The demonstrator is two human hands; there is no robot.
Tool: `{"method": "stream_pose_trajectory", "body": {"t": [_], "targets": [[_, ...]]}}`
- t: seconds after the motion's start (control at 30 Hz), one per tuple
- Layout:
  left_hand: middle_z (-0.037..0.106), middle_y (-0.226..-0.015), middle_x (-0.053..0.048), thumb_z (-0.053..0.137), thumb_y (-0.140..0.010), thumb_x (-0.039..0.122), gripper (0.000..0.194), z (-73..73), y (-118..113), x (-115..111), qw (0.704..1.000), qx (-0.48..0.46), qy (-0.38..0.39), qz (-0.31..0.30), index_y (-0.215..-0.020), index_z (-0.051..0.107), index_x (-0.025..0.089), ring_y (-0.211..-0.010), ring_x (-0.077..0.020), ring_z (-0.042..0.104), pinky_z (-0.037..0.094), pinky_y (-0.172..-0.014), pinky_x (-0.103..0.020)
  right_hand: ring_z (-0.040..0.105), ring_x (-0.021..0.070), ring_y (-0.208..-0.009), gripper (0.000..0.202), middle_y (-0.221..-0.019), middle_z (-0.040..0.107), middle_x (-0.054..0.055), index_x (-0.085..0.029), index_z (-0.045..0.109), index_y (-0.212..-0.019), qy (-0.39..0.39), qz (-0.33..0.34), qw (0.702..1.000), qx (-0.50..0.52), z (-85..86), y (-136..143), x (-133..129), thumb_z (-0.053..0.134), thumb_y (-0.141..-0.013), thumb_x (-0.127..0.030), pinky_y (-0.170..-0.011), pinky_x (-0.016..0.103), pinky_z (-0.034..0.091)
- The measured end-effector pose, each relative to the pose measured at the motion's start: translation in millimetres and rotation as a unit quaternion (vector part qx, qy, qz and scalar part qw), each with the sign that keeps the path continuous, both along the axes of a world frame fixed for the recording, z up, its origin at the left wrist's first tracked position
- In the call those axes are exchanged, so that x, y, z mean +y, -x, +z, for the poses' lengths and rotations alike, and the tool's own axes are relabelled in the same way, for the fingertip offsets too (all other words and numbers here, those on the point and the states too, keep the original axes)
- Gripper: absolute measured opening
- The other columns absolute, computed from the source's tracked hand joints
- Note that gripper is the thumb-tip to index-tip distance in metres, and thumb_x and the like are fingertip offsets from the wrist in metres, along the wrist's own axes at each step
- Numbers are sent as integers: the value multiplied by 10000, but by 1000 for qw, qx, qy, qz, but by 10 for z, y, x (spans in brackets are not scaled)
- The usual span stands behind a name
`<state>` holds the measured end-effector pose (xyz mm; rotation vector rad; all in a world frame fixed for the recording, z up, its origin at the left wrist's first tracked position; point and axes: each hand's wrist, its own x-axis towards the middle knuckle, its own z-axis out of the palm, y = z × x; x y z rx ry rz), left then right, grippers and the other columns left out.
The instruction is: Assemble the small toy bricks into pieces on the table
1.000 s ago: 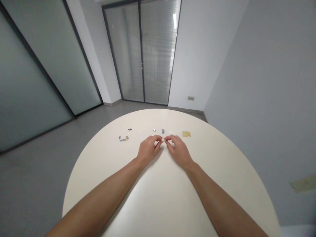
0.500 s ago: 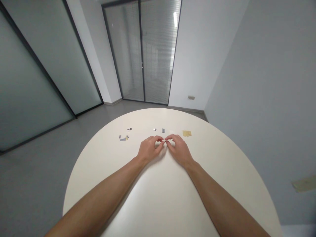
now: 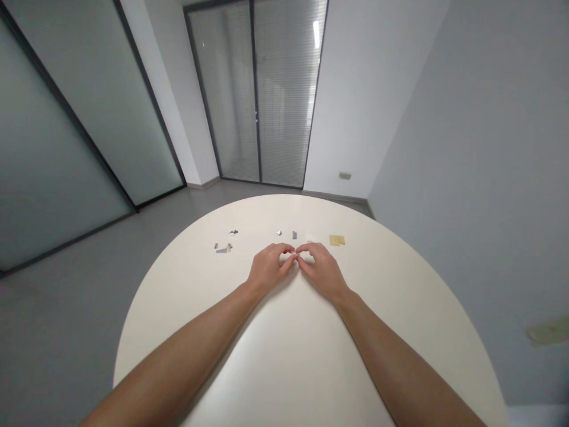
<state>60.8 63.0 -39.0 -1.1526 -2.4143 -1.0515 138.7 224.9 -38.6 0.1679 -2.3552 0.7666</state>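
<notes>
My left hand (image 3: pixel 269 267) and my right hand (image 3: pixel 323 271) meet fingertip to fingertip over the white round table (image 3: pixel 284 356). Both are closed in a pinch around something pale, too small to make out. Just beyond them lie a small grey-blue piece (image 3: pixel 294 235) and a small shiny silver piece (image 3: pixel 279 233). Yellow paper-like squares (image 3: pixel 336 240) rest past my right hand, with a faint whitish piece (image 3: pixel 310 238) beside them. Off to the left are a grey-blue strip (image 3: pixel 221 251), a small dark grey piece (image 3: pixel 216 245) and some dark bits (image 3: pixel 233 232).
The table's curved far edge (image 3: pixel 284 195) faces a glass door with blinds (image 3: pixel 284 101). Frosted glass panels (image 3: pixel 89 101) stand at the left, and a grey wall (image 3: pixel 484 160) rises at the right.
My fingertips have drawn slightly closer together. The pieces on the table lie as before.
</notes>
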Motion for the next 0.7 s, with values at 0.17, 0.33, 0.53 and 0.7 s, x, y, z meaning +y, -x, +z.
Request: {"method": "stream_pose_trajectory", "body": {"t": [0.17,0.33,0.53,0.7], "targets": [[729,-1009,-8,596,-928,334,185,-11,10,3,1000,1,-2,-2,-1070,682,252,-971,-180,662,509,-882,-308,608,243,-1062,150,-1066,700,52,-254,641,-1054,4,-6,1000,0,-37,12,20,587,-914,-240,-928,420,497],[726,-1013,-8,605,-920,311,182,-24,29,0,1000,3,7,-5,-1081,674,260,-972,-184,664,512,-874,-309,615,242,-1043,146,-1054,704,47,-258,639,-1052,0,-9,1000,2,-40,16,30,607,-910,-251,-924,423,503],[725,-1002,0,618,-912,281,168,-46,48,-4,1000,2,8,-9,-1071,670,271,-960,-178,665,515,-866,-306,623,246,-1027,137,-1035,709,46,-269,645,-1039,0,-13,1000,10,-39,13,26,617,-905,-274,-919,430,507],[731,-1002,4,615,-915,268,227,-47,53,-3,1000,-6,3,-9,-1139,653,274,-963,-179,667,517,-874,-313,619,236,-1026,122,-1028,707,36,-267,639,-1024,5,-11,1000,-2,-24,1,19,611,-907,-247,-910,414,506]]}}
